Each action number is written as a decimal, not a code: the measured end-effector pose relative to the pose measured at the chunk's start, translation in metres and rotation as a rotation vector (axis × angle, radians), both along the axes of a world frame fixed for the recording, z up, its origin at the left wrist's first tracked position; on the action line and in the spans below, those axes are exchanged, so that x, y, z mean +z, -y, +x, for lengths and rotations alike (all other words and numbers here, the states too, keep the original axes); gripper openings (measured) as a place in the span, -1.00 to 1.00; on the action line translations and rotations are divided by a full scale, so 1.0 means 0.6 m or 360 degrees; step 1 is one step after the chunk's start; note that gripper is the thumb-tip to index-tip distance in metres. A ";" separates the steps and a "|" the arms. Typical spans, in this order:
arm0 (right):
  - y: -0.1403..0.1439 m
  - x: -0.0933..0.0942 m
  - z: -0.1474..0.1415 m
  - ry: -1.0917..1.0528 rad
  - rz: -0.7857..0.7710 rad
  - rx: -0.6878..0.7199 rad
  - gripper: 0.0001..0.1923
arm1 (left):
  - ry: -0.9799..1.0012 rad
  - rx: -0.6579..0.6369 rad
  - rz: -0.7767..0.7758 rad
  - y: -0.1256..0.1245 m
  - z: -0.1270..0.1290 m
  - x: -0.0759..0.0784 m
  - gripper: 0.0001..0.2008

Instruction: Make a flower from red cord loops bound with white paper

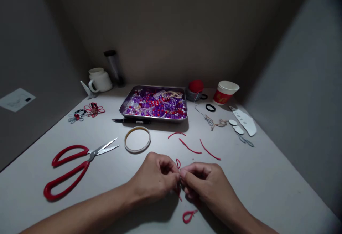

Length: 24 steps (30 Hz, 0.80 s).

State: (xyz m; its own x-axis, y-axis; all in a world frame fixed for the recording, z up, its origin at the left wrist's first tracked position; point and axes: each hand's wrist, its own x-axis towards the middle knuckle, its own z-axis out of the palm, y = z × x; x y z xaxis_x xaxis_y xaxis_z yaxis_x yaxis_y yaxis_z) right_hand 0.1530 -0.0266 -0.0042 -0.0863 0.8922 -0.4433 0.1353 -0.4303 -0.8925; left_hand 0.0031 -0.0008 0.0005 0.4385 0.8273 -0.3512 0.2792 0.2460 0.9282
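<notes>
From the head view, both forearms reach in from the near edge and meet at the table's near middle. The left hand [156, 177] and right hand [204, 184] curl knuckles-up, fingertips pinched together on a short red cord [178, 163] looping up between them. Red-handled scissors [72, 166] lie to the left.

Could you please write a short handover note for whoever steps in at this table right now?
Left hand and right hand meet at the fingertips, both pinching one red cord bent into a small loop above the table.
One finished red loop lies just in front of the hands.
Three cut cord pieces wait behind them, unshaped.
Red scissors lie to the left, the bead tray at the back.
</notes>
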 end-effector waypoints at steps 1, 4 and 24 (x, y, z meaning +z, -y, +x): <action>0.000 0.000 0.000 0.0013 -0.0003 0.0000 -0.80 | 0.0003 0.0004 0.0007 0.000 0.001 0.000 -0.91; -0.001 -0.001 -0.001 0.0026 0.0006 0.0014 -0.79 | -0.0039 0.0025 0.0035 0.001 0.002 -0.001 -0.89; 0.003 0.004 0.001 0.0128 0.0107 0.0105 -0.83 | -0.0071 -0.0117 0.0015 -0.004 -0.005 -0.001 -0.89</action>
